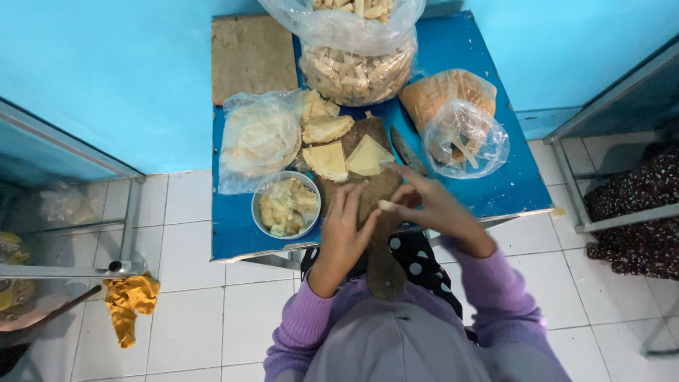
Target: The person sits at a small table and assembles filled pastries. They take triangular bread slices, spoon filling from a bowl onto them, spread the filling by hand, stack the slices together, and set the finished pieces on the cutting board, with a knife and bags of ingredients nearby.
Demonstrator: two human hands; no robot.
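Observation:
My left hand rests with fingers spread on a dark wooden cutting board whose handle points toward me. My right hand pinches a small pale stick of food over the board. Folded yellow wrappers lie on the board's far end. A metal bowl of pale yellow filling sits just left of my left hand. A knife lies beyond my right hand.
The blue table holds a plastic bag of flat wrappers, a large bag of pale sticks, an open bag with brown contents, and a wooden board. A yellow cloth hangs at the left. Metal racks flank the table.

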